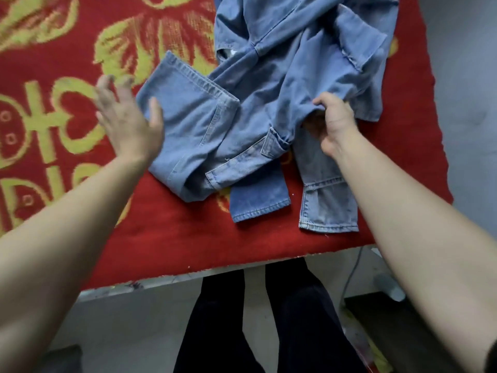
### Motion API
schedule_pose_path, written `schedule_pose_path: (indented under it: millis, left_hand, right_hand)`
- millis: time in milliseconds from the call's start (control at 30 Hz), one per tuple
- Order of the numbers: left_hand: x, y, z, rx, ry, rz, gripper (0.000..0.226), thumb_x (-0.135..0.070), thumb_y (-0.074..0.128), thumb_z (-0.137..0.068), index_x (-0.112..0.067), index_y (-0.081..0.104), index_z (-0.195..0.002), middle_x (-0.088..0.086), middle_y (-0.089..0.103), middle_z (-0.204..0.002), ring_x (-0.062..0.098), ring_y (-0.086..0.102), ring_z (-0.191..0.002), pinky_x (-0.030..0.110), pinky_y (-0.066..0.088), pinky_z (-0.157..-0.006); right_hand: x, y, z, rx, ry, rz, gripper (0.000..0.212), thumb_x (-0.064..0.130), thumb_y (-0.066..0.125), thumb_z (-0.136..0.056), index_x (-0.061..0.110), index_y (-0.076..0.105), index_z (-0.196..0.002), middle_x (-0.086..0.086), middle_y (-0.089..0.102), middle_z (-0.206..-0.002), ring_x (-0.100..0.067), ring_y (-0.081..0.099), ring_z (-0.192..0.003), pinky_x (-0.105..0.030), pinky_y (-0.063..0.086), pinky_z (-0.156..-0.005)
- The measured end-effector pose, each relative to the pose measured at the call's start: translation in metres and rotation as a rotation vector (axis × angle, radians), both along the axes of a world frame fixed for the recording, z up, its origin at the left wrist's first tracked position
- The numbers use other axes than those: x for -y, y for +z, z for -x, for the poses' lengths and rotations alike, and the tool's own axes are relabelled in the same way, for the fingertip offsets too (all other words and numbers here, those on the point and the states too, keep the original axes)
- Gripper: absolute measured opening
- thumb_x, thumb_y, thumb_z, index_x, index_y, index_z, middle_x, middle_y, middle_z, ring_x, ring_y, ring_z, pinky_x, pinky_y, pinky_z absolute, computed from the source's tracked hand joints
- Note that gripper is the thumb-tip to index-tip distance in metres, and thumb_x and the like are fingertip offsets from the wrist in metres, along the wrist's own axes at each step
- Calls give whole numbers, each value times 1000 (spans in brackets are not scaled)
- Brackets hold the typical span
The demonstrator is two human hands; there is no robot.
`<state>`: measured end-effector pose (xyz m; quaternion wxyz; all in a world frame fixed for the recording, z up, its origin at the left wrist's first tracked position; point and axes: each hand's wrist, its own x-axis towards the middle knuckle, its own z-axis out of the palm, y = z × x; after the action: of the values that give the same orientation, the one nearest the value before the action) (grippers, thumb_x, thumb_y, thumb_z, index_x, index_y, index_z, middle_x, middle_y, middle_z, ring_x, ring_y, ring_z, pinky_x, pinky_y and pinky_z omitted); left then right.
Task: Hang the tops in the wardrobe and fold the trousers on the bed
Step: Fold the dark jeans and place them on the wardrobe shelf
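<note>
Light blue denim trousers (269,84) lie rumpled on the bed, which is covered by a red blanket with yellow patterns (53,103). One leg is bent back, its hem (193,76) pointing up and left. Other leg ends (258,203) lie near the bed's front edge. My left hand (126,119) hovers with fingers spread just left of the bent leg, holding nothing. My right hand (333,122) pinches a fold of denim near the middle of the pile. No tops or wardrobe are in view.
The bed's front edge (215,273) runs just before my dark-trousered legs (269,319). The grey floor (134,319) lies below. A grey wall (468,76) borders the bed on the right. A dark object (403,324) and a cable (352,273) sit at the lower right.
</note>
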<state>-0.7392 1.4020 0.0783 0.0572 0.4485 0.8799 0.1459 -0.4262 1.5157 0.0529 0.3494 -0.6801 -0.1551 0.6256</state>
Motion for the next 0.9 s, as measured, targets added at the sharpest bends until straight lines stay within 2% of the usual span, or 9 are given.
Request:
schedule_pose_path:
  millis: [100, 200, 267, 367, 467, 567, 667, 800, 900]
  left_hand:
    - [9, -17, -68, 45, -512, 34, 60, -53, 61, -85, -11, 56, -127, 20, 44, -139, 38, 41, -129, 43, 32, -104]
    - [15, -37, -122, 22, -729, 376, 96, -69, 65, -71, -21, 32, -148, 10, 36, -150, 30, 39, -133, 45, 35, -102]
    - [19, -51, -140, -28, -743, 524, 101, -61, 67, -75, -23, 15, -153, 7, 28, -154, 28, 32, -138, 44, 36, -104]
    - [24, -59, -139, -108, -711, 561, 64, -20, 58, -90, -22, 29, -148, 8, 46, -131, 29, 46, -119, 41, 45, -83]
    - [27, -57, -114, -60, -740, 498, 29, -13, 51, -93, -16, 55, -122, 13, 52, -108, 36, 52, -103, 43, 44, -63]
    - [30, -55, -77, -137, -770, 378, 11, -10, 55, -85, -7, 65, -89, 20, 54, -92, 39, 53, -88, 40, 37, -52]
    - [31, -53, -43, -202, -680, 383, 7, -3, 60, -75, -6, 65, -77, 20, 53, -85, 39, 52, -81, 38, 36, -51]
    - [15, -46, -33, -97, -576, 538, 15, -6, 65, -73, -15, 72, -82, 13, 60, -91, 37, 52, -90, 41, 47, -62]
    - [-7, -38, -49, 47, -460, 506, 24, -6, 56, -77, -21, 73, -86, 9, 66, -101, 36, 57, -100, 43, 48, -76]
  right_hand:
    - [24, -7, 1, 65, 121, 20, 15, 5, 55, -86, 17, 49, -91, -9, 62, -84, -18, 66, -56, -31, 55, -49]
    - [44, -14, -7, 218, 360, 9, 11, 6, 57, -90, 15, 52, -92, -15, 68, -94, -24, 72, -64, -39, 60, -54]
    - [49, -15, -15, 327, 512, 7, 14, 12, 70, -83, 12, 63, -95, -16, 72, -101, -31, 72, -86, -49, 61, -75]
    - [42, -11, -28, 272, 531, 69, 28, 22, 81, -74, 14, 68, -98, -9, 75, -101, -28, 71, -95, -47, 57, -84]
    - [22, -7, -35, 128, 307, 106, 53, 40, 80, -76, 13, 66, -119, -2, 75, -106, -23, 72, -99, -39, 60, -80]
    - [-7, -7, -42, 15, 19, 110, 66, 58, 68, -82, 21, 56, -135, 1, 68, -125, -20, 67, -111, -45, 53, -97]
    - [-31, -8, -48, -49, -148, 44, 60, 64, 58, -87, 20, 62, -128, -2, 69, -122, -23, 67, -110, -44, 52, -99]
    - [-42, -2, -56, 102, -269, 7, 27, 35, 76, -83, 15, 58, -83, -2, 70, -83, -20, 71, -79, -39, 61, -75]
    - [-28, 1, -60, 17, -19, 12, 14, 8, 67, -86, 17, 62, -77, 3, 62, -61, -13, 62, -59, -30, 54, -60]
